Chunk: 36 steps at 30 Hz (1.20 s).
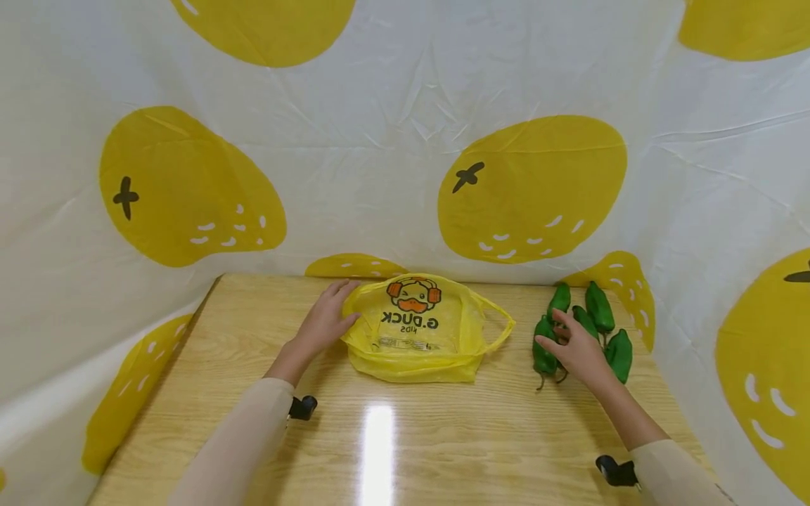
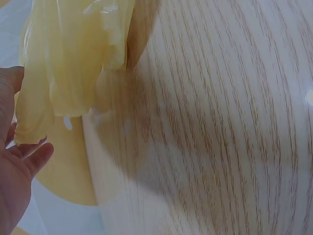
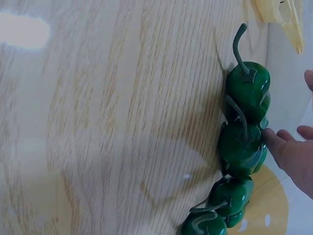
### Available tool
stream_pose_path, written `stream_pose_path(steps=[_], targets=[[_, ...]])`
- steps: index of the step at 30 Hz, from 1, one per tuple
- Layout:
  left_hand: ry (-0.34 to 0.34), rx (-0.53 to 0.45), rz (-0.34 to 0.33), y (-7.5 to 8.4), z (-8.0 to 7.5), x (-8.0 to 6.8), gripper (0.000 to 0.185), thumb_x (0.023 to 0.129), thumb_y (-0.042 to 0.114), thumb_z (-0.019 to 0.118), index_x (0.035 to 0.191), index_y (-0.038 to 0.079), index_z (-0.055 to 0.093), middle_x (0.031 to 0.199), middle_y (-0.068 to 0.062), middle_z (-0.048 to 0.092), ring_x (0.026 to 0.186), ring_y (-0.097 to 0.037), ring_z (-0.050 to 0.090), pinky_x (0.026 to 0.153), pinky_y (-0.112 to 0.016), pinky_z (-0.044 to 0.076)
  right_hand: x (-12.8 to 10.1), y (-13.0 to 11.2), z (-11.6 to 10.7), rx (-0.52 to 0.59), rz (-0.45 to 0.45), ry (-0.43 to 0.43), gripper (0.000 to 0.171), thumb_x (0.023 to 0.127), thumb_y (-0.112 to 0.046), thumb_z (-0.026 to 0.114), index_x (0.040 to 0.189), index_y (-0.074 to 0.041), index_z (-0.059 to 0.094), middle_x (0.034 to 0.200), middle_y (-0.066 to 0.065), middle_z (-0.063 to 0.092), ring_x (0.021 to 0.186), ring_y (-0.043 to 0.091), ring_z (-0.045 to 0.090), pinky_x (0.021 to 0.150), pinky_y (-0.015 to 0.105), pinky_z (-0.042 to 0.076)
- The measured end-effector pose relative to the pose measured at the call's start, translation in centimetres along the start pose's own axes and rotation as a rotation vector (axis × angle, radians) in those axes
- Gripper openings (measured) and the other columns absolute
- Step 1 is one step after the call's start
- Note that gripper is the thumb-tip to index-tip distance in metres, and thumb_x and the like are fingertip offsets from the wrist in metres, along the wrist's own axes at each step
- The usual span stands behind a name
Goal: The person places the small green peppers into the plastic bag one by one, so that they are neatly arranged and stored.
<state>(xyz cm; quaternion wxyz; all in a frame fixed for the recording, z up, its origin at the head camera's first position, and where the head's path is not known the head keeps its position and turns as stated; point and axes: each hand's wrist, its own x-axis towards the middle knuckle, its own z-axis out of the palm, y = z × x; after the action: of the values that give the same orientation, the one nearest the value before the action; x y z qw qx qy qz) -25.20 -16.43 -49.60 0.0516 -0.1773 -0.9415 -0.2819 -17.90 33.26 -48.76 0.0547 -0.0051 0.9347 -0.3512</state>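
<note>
— Two hands down, so what is each of yours doing?
— Your left hand (image 1: 325, 323) lies with relaxed fingers on the 9 o'clock rim of the yellow bag (image 1: 418, 330) at table centre; your right hand (image 1: 579, 348), fingers spread, touches the green peppers (image 1: 601, 309) at 3 o'clock.
— What do your wrist cameras add?
— The left shows your fingertips (image 2: 36, 156) just under the bag's crumpled edge (image 2: 73, 58); the right shows one finger (image 3: 276, 142) against a pepper (image 3: 242, 147), curved stems visible, gripping nothing.
</note>
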Motion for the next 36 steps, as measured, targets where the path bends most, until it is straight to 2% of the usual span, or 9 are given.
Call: stream_pose_path(steps=[10, 17, 25, 36], targets=[[0.018, -0.022, -0.003, 0.1, 0.0, 0.3, 0.065, 0.096, 0.017, 0.076, 0.154, 0.009, 0.047, 0.154, -0.02, 0.046, 0.142, -0.041, 0.047, 0.114, -0.058, 0.045, 0.5, -0.3, 0.6, -0.082, 0.078, 0.016, 0.082, 0.103, -0.03, 0.065, 0.16, 0.008, 0.02, 0.156, 0.039, 0.034, 0.139, 0.056, 0.042, 0.098, 0.064, 0.053], [0.014, -0.04, -0.01, 0.0, 0.0, 0.4, 0.065, 0.096, 0.016, 0.075, 0.154, 0.009, 0.046, 0.153, -0.021, 0.047, 0.14, -0.042, 0.048, 0.113, -0.059, 0.045, 0.6, -0.5, 1.5, -0.153, 0.068, 0.018, 0.078, 0.102, -0.024, 0.065, 0.157, 0.014, 0.024, 0.149, 0.043, 0.04, 0.131, 0.058, 0.048, 0.095, 0.065, 0.053], [0.006, -0.052, -0.007, 0.0, 0.4, 0.4, 0.061, 0.097, 0.016, 0.074, 0.153, 0.011, 0.049, 0.151, -0.018, 0.049, 0.138, -0.04, 0.051, 0.112, -0.058, 0.046, 0.5, -0.2, 2.2, -0.139, 0.055, 0.01, 0.072, 0.101, -0.012, 0.065, 0.156, 0.014, 0.027, 0.151, 0.041, 0.039, 0.133, 0.058, 0.045, 0.098, 0.064, 0.052], [-0.002, -0.084, -0.023, 0.2, 0.5, 0.5, 0.059, 0.097, 0.009, 0.072, 0.152, 0.012, 0.051, 0.148, -0.019, 0.052, 0.135, -0.04, 0.053, 0.109, -0.057, 0.049, 0.3, -0.5, 3.2, -0.109, 0.033, 0.035, 0.067, 0.098, -0.004, 0.067, 0.154, 0.01, 0.035, 0.142, 0.035, 0.053, 0.127, 0.053, 0.054, 0.095, 0.059, 0.055]])
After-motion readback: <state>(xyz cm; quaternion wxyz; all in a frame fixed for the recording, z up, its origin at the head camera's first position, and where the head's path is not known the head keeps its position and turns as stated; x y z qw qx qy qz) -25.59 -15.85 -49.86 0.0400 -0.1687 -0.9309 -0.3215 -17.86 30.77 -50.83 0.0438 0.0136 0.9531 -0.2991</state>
